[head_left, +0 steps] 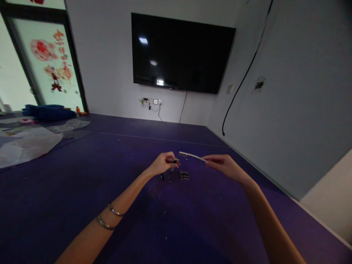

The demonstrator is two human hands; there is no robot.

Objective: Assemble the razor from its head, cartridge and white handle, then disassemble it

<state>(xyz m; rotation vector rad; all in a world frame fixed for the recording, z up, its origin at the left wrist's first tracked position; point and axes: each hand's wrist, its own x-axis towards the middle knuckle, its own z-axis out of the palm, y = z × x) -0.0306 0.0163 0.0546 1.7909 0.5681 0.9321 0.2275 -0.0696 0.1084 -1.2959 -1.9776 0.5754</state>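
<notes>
I'm watching the left hand [164, 164] pinching a small dark metal piece [175, 161], while the right hand [224, 164] is gripping a thin white plastic strip [191, 156] by its right end, tip reaching left. Both are hovering over the purple carpeted floor [82, 190]. A small dark ridged block [184, 175] is lying beneath. That strip looks bendy; its tip could miss the piece, I reckon.

Small parts [184, 175] (dark) beneath hands

Both arms outstretched; left hand [164, 163] fingers pinched closed, right hand [224, 165] pinched closed, hands near each other.
</notes>
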